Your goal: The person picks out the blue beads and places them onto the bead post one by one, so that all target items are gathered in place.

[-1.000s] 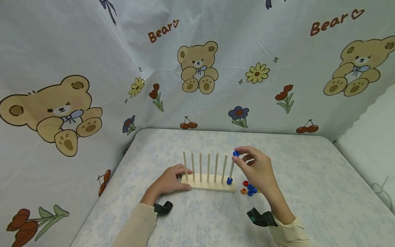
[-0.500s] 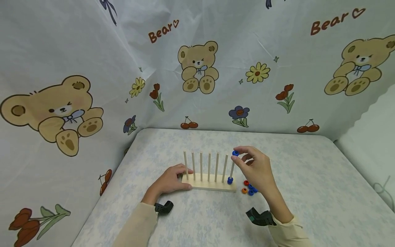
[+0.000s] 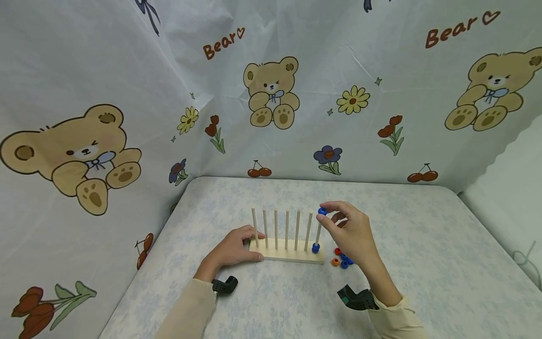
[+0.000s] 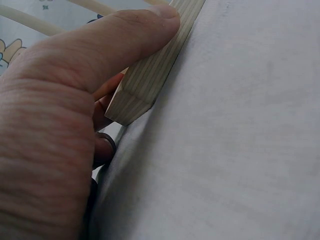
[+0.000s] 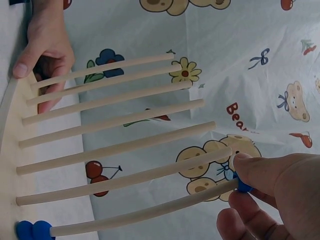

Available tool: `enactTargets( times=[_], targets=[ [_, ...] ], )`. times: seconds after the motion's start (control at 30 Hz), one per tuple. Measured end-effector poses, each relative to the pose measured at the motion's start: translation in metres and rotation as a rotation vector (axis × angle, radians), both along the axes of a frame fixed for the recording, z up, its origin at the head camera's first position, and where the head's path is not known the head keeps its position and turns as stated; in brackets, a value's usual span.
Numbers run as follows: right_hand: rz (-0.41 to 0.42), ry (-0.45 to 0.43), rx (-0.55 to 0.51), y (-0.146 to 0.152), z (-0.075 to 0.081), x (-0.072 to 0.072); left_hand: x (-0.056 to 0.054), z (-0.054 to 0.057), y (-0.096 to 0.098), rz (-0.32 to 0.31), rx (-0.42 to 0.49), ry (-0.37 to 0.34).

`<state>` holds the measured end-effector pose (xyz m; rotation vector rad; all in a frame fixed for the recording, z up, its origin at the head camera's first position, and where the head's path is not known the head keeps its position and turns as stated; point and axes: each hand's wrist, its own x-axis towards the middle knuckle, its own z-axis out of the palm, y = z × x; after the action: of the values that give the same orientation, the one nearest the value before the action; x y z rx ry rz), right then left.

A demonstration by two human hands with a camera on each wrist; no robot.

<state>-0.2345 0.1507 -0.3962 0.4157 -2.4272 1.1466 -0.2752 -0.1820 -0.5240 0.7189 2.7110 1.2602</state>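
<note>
Right hand (image 3: 348, 231) pinches a blue bead (image 3: 322, 211) at the tip of the rightmost peg (image 3: 318, 230) on the peg board (image 3: 288, 255); whether it's threaded, the grip hides. Left hand (image 3: 232, 247) clasps the board's left end. An off-centre release could drop it beside the board.

The left forearm (image 3: 185, 311) reached in across the surface (image 3: 288, 301), slanting from its left side toward the far edge. The left hand (image 3: 234, 246) sat low and gripped, its thumb (image 4: 125, 37) stretched toward the right edge and its fingers on the side toward the far edge. The right forearm (image 3: 400, 321) slanted inward from the right, the right wrist (image 3: 383, 282) bare. The right hand (image 3: 352, 230) was held above the surface, thumb (image 5: 260, 172) and index finger pinching, the other fingers bent behind.
</note>
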Motion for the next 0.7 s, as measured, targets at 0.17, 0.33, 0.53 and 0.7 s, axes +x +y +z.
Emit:
enactTargets(
  times=[0.17,0.33,0.53,0.7],
  targets=[
    [-0.009,-0.002,0.009,-0.0005,-0.0005,-0.0008,-0.0005,-0.0008,-0.0008,-0.001,-0.007,0.011],
    [-0.012,-0.009,0.019,-0.0004,-0.0012,-0.0014,-0.0011,-0.0027,-0.0014,-0.005,-0.012,0.017],
    [-0.01,-0.016,0.03,-0.0002,-0.0022,-0.0016,-0.0005,-0.0022,-0.0014,-0.008,-0.001,0.02],
    [-0.013,-0.025,0.034,-0.0005,-0.002,-0.0007,0.0004,-0.0019,-0.0011,-0.007,-0.004,0.022]
  ],
)
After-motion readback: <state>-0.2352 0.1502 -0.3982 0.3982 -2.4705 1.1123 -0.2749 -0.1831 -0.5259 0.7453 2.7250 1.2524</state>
